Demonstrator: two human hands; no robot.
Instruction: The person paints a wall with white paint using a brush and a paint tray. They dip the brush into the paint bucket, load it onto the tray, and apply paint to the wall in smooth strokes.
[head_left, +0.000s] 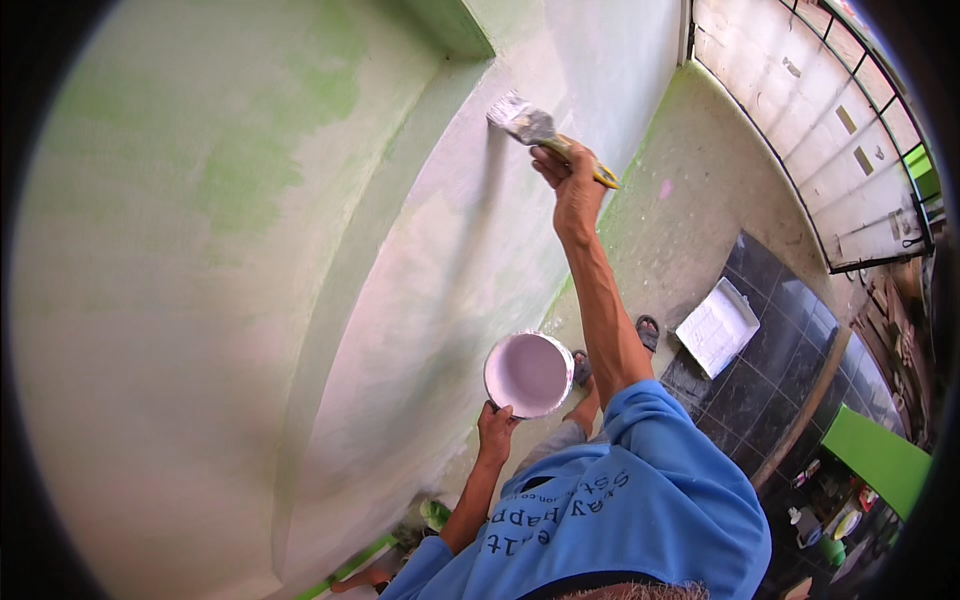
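Note:
My right hand (577, 180) grips the handle of a wide flat paintbrush (532, 124), its bristles coated in pale paint. The bristles are at the painted wall (442, 247); whether they touch it, I cannot tell. Lower down, my left hand (496, 431) holds a round paint bucket (529, 375) by its near rim. Pale lilac-white paint shows inside the bucket. Green patches (251, 172) show through the whitish coat on the left wall surface, and a projecting ledge (337, 285) runs down between the wall surfaces.
A white paint tray (718, 326) lies on dark floor tiles (772, 375) to the right, near my sandalled feet. Beyond it are a wooden pole (806, 409), a green board (877, 457) and assorted bottles. A metal-framed gate (817, 127) stands at the upper right.

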